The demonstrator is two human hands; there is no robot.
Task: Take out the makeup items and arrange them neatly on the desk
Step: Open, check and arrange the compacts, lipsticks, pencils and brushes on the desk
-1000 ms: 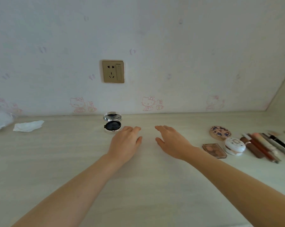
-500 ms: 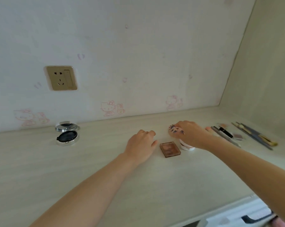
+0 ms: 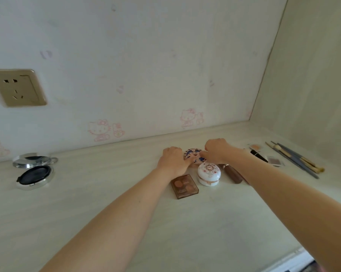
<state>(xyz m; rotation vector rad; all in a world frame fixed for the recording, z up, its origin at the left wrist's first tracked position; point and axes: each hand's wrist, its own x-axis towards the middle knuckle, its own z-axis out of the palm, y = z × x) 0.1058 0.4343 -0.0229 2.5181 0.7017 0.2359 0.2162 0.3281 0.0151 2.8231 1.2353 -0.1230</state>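
A round pink compact with blue patterns (image 3: 193, 155) lies near the back of the desk, and both hands hold it. My left hand (image 3: 173, 160) grips its left side, my right hand (image 3: 216, 151) its right side. In front of them sit a brown eyeshadow palette (image 3: 184, 186) and a white round floral case (image 3: 208, 173). A brown tube (image 3: 232, 173) lies beside the case, partly under my right forearm. An open silver compact with a dark cushion (image 3: 34, 171) rests at the far left.
Brushes and pencils (image 3: 295, 159) lie in a row at the right, next to a small grey pan (image 3: 276, 160), a black tube (image 3: 259, 156) and a small peach pan (image 3: 255, 147). A side panel walls the desk on the right. A wall socket (image 3: 17, 88) sits at upper left.
The view has swung to the right. Both hands moved from the bare desk to the items; the right hand reached the patterned compact first, then the left hand closed in on its other side.
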